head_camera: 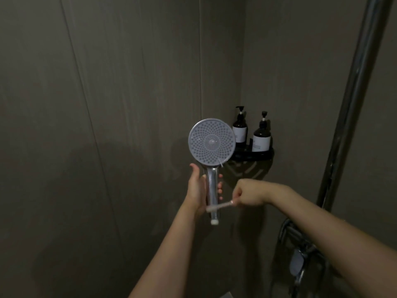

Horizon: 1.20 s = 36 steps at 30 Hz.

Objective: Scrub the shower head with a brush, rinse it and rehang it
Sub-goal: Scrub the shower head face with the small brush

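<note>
Shower head (pixel 212 141) stands upright above my left hand (pixel 196 187), fingers wrapped round its handle to steady it, while my right hand (pixel 247 193) pinches the brush (pixel 217 206) against the handle below them.

You're in a dim shower corner: grey-brown wall panels (pixel 129 82), a black corner shelf (pixel 255 155) with two pump bottles (pixel 261 138), and a chrome rail (pixel 352 100) on your right.

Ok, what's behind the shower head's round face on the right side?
Behind the shower head stands a corner shelf with two dark pump bottles. The head covers the shelf's left end and part of the nearer bottle's label.
</note>
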### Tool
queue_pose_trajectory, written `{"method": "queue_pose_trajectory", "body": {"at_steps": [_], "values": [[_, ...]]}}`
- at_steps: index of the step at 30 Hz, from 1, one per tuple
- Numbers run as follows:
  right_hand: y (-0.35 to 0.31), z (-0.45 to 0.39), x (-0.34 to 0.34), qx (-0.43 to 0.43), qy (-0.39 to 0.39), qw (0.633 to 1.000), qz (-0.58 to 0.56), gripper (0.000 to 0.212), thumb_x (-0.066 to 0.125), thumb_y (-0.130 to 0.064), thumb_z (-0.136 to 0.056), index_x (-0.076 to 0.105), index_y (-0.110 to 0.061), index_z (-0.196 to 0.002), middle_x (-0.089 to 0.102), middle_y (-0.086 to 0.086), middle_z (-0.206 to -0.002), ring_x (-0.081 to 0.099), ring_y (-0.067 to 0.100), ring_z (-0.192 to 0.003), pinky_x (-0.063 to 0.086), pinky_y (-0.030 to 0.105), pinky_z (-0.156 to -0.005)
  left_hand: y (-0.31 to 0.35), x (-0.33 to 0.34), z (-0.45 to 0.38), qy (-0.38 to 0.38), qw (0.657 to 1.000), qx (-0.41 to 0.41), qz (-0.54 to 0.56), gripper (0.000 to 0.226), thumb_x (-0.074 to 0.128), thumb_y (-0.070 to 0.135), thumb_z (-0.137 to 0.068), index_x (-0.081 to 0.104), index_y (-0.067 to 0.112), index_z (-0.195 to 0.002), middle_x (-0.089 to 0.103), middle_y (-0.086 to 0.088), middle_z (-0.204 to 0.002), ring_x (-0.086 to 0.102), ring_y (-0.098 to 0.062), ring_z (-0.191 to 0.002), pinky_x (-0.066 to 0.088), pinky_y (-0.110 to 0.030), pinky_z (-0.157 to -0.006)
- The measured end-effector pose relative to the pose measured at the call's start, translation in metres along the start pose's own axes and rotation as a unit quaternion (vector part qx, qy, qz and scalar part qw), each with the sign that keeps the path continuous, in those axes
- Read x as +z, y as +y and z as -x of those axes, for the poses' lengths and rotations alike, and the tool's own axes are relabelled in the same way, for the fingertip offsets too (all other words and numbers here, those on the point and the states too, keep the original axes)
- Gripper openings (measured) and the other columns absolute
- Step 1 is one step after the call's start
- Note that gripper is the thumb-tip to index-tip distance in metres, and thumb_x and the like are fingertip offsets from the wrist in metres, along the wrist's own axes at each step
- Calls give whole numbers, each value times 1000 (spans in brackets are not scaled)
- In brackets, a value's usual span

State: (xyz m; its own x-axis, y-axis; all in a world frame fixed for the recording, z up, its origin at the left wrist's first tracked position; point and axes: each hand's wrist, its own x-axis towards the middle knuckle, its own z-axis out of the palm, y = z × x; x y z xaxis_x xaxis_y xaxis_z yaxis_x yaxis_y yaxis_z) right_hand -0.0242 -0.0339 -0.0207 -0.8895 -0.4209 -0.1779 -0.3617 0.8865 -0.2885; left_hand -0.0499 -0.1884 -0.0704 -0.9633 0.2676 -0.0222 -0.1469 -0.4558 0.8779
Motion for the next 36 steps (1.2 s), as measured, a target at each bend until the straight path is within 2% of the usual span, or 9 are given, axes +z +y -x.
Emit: {"method": "queue_pose_trajectory", "body": {"at_steps": [4, 8, 10, 14, 19, 21, 26, 32, 36], "values": [[5, 9, -7, 9, -66, 998, 9, 36, 57, -22, -88, 59, -22, -52, 54, -9, -49, 46, 5, -52, 37, 19, -54, -1, 0, -1, -3, 1000, -4, -16, 92, 8, 81, -77, 61, 6, -90, 55, -7, -66, 53, -17, -55, 46, -24, -54], [9, 1, -24, -15, 206, 977, -54, 34, 51, -24, -93, 57, -27, -59, 53, -7, -60, 49, 5, -56, 36, 23, -52, -2, 4, 0, -4, 999, -5, -32, 89, 6, 79, -79, 59, 8, -84, 55, -7, -62, 52, -16, -51, 44, -23, -51], [8, -2, -22, -20, 251, 966, -61, 31, 50, -25, -93, 58, -27, -63, 54, -7, -62, 51, 7, -57, 36, 24, -52, -4, 8, 0, -5, 1000, -3, -21, 89, 6, 79, -79, 58, 7, -86, 55, -6, -63, 51, -16, -52, 44, -23, -50], [9, -1, -3, -23, 29, 999, -27, 39, 55, -21, -89, 55, -25, -51, 51, -9, -51, 46, 2, -53, 37, 22, -58, -1, 15, 1, 11, 1000, -3, 18, 86, 8, 76, -82, 55, 5, -90, 52, -8, -68, 47, -17, -57, 40, -29, -56], [13, 3, -13, 5, -69, 998, 10, 42, 56, -19, -88, 57, -21, -46, 51, -12, -34, 44, 5, -47, 35, 19, -54, -17, 22, 2, 10, 999, -29, 10, 86, 6, 78, -81, 54, 6, -82, 47, -7, -64, 44, -17, -54, 37, -27, -53], [14, 5, -18, 16, -47, 999, 16, 39, 56, -19, -88, 58, -22, -49, 53, -10, -40, 45, 6, -50, 37, 19, -53, -19, 24, 2, 5, 1000, -28, 13, 85, 8, 77, -81, 55, 6, -85, 49, -8, -66, 46, -17, -55, 38, -26, -53], [21, -4, -28, 3, 241, 970, -43, 31, 51, -24, -91, 57, -21, -61, 55, -2, -61, 52, 14, -60, 40, 28, -57, -16, 33, -3, -10, 1000, -8, -10, 87, 7, 78, -81, 58, 8, -83, 52, -5, -58, 47, -15, -50, 39, -24, -48], [29, 10, -3, -7, 15, 999, -49, 43, 57, -22, -89, 54, -21, -47, 50, -8, -45, 44, 6, -51, 39, 26, -62, -9, 25, -13, 10, 999, 10, 47, 86, 11, 79, -80, 57, 7, -84, 54, -7, -65, 51, -18, -54, 42, -27, -54], [28, 11, 5, 11, -18, 1000, -7, 40, 56, -26, -90, 55, -21, -50, 52, -8, -54, 46, 5, -54, 39, 26, -64, -14, 18, -15, 47, 999, -3, 26, 74, 17, 73, -85, 56, 10, -80, 54, -3, -58, 50, -15, -48, 40, -26, -51]]}}
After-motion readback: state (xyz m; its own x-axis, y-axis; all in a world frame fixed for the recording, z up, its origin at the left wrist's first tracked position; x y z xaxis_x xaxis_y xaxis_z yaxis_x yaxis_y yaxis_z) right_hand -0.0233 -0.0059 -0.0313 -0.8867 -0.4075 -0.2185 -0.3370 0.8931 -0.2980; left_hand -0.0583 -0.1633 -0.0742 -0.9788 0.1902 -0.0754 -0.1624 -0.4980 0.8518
